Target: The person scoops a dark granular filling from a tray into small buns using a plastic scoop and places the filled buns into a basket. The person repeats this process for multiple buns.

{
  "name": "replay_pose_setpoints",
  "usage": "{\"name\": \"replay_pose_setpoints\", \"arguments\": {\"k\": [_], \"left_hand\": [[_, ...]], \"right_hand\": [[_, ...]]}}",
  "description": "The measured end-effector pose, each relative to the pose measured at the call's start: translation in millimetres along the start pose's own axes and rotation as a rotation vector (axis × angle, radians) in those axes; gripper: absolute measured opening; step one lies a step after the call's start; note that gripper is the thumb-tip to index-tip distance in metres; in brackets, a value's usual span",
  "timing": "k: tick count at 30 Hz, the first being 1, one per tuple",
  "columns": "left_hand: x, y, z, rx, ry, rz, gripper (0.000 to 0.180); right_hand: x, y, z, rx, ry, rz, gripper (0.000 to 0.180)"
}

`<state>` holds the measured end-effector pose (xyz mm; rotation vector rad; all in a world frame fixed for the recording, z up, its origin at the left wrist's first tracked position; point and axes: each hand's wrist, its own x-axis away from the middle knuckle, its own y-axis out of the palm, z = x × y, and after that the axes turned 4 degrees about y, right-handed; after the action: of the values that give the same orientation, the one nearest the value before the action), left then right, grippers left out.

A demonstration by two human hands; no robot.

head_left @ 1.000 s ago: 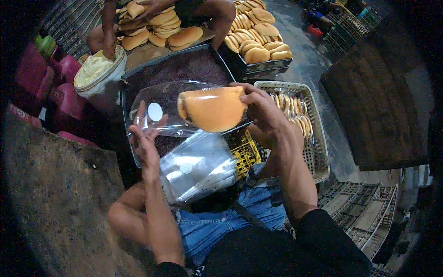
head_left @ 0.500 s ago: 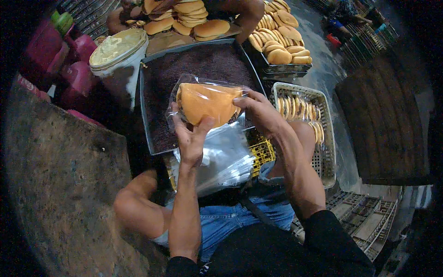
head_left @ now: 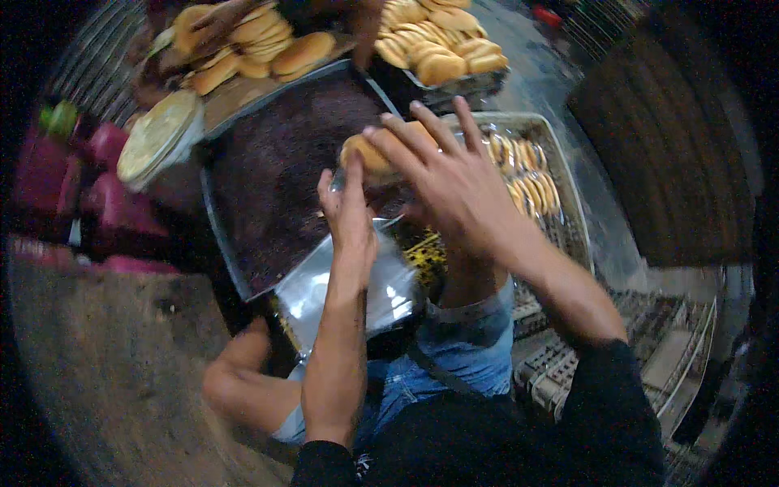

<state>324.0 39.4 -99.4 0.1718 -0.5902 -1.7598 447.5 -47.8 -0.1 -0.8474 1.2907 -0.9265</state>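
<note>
The right hand [head_left: 442, 183] lies with fingers spread over the top of a round golden-brown bun [head_left: 369, 156], pressing on it from above, while the left hand [head_left: 349, 215] comes up beneath and just beside the bun, fingers curled around the clear plastic bag that seems to wrap it; the bag is blurred here, so how far the bun sits inside it cannot be told. Both hands are closed on this one bundle, held in the air above the right edge of a large dark rectangular metal tray [head_left: 268, 170] whose surface looks covered in dark crumbs. Below the hands, on the person's lap, rests a stack of clear plastic bags [head_left: 341, 296], touching the near corner of the dark tray, and a yellow plastic crate [head_left: 426, 252] shows just right of the stack. To the right of the hands stands a grey wire-mesh tray [head_left: 568, 203] with a row of buns standing on edge along its far side. At the far edge of the dark tray lies a heap of more golden buns [head_left: 260, 49], and a second tray of buns [head_left: 438, 49] sits beyond the wire tray. At the left, near the dark tray's far left corner, is a round pale lidded container [head_left: 158, 134], with pink bags [head_left: 109, 203] beside it.
</note>
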Motion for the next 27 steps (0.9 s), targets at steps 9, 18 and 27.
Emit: {"name": "replay_pose_setpoints", "arguments": {"k": [9, 18, 27], "left_hand": [[11, -41, -4, -1.634, -0.242, -0.769, 0.06], [30, -60, -12, -1.463, -0.411, -0.663, 0.047], [61, -46, 30, -1.234, 0.408, -0.455, 0.029]], "right_hand": [[276, 129, 243, -0.213, 1.265, -0.09, 0.056], [416, 229, 267, -0.518, 1.384, -0.689, 0.078], [32, 6, 9, -0.73, 0.02, -0.453, 0.037]]}}
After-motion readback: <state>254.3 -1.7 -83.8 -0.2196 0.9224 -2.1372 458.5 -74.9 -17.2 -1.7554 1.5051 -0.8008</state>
